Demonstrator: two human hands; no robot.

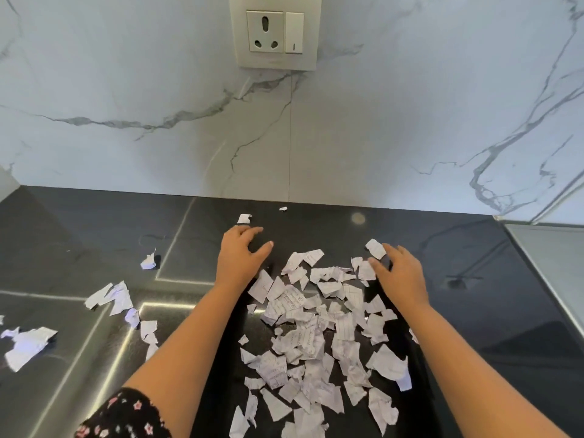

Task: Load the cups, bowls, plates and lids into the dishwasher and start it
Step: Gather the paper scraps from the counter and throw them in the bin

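Left hand (241,257) fingers (252,230) are spread wide, palm down, holding nothing, on the black surface (493,279). Right hand (401,273) fingers (390,248) are likewise splayed and empty, touching torn paper scraps (316,330) heaped between both hands. More scraps (27,344) lie left. No cups, bowls, plates, lids or dishwasher show. A wall socket (274,31) sits above.

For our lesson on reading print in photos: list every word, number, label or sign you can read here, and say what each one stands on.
"I": a single vertical mark on the rocker switch beside the wall socket.
Handwriting on the torn paper scraps lying on the dark counter: too small and blurred to read.
No other text shows.
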